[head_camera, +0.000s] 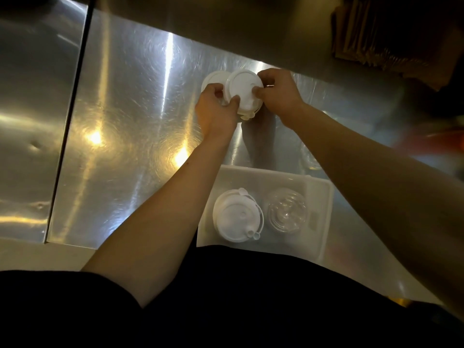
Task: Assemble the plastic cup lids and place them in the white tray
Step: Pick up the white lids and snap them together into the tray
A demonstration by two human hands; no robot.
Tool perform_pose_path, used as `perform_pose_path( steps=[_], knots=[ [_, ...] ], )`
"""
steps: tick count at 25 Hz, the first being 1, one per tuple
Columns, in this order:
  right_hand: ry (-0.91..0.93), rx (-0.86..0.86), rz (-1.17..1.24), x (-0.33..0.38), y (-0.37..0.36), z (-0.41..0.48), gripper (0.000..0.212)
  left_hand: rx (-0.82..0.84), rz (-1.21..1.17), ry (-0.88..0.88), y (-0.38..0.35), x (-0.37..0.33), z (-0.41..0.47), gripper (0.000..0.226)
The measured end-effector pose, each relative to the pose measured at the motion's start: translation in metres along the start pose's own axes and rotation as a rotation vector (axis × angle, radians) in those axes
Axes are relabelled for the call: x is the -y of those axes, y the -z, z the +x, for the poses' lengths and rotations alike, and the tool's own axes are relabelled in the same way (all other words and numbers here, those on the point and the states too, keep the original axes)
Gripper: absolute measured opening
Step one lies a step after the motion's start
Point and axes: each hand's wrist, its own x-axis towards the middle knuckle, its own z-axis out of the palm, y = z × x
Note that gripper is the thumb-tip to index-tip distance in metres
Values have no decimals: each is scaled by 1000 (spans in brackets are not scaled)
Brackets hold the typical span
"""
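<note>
Above the far half of the steel surface (120,116), I see both hands raised around one white lid (244,92). The left hand (216,110) grasps the lid at its near-left rim, thumb on the top face and fingers curled beneath. The right hand (278,92) pinches the opposite rim, with a fingertip pressed on the top face near the edge. I judge this two-sided hold to serve the assembly step: opposed pressure steadies the disc while a small part is seated. A tab or plug part hangs at the lid's near edge, but blur prevents me from telling whether it is seated.

Behind the held lid, and partly covered by it, a second white lid (212,80) shows; whether it rests on the surface or on a stack I cannot tell.

Nearer the person, the white tray (324,209) sits on the surface, within easy reach below the forearms. It holds a finished white lid (236,218) on the left and a clear domed lid (287,212) just beside it on the right. Space remains at the tray's far end, so the placement appears convenient.

The surface is brushed metal with strong glare patches; a dark seam (70,121) divides it from an adjoining panel at left. Lighting is dim. Brown paper items (371,38) sit at upper right.
</note>
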Motion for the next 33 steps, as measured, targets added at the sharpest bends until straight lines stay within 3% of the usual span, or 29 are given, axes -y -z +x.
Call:
perform_pose_path(
  steps=[5,15,33],
  knots=[
    [-94,-9,148,-2,2,-1,35,16,6,32,-2,0,3,47],
    [-75,-106,421,2,11,-37,28,50,-108,46,19,-15,-13,41],
    [43,-301,515,6,8,-142,27,167,-226,-87,75,-17,-82,39]
  ],
)
